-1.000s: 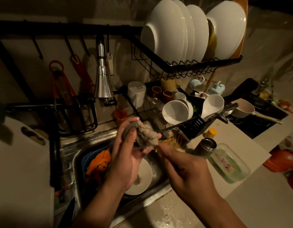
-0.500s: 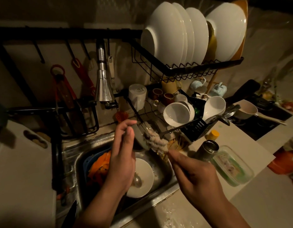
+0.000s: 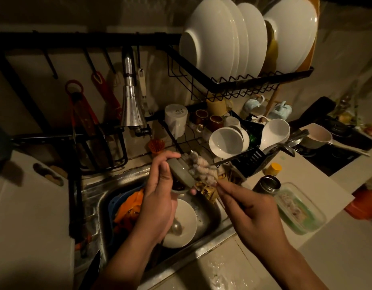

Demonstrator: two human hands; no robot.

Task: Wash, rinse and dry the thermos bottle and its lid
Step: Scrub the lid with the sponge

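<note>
1. The left hand [image 3: 157, 197] holds the grey lid [image 3: 182, 171] tilted over the sink [image 3: 203, 218]; its fingers [image 3: 167, 156] are curled round the lid's upper edge, the thumb along the near side. Judging by the pose, it is held there so that suds and drips fall into the basin and not on the worktop [image 3: 306, 164].
2. The right hand [image 3: 252, 210] pinches a pale, knotted scrubber [image 3: 203, 167] between fingertip and thumb and lays it against the lid's face. The narrow pinch probably lets the scrubber reach grooves; this looks like the washing step, with rinsing and drying yet to do.
3. The thermos bottle [image 3: 268, 184] stands upright and uncapped on the worktop, just right of the sink and beside a clear food container [image 3: 300, 210]. It seems parked within reach until the lid is finished.
4. Counts: one lid, one bottle, one scrubber, two hands.
5. In the sink lie one white plate [image 3: 185, 218] with one spoon [image 3: 176, 227] on it, and a blue basket [image 3: 116, 206] with orange scraps.
6. The upper rack [image 3: 233, 80] carries about five white plates on edge; the exact count is unclear where they overlap. Below it, three white bowls show clearly, tipped to drain.
7. One chrome tap [image 3: 130, 105] hangs above the sink; no water shows.
</note>
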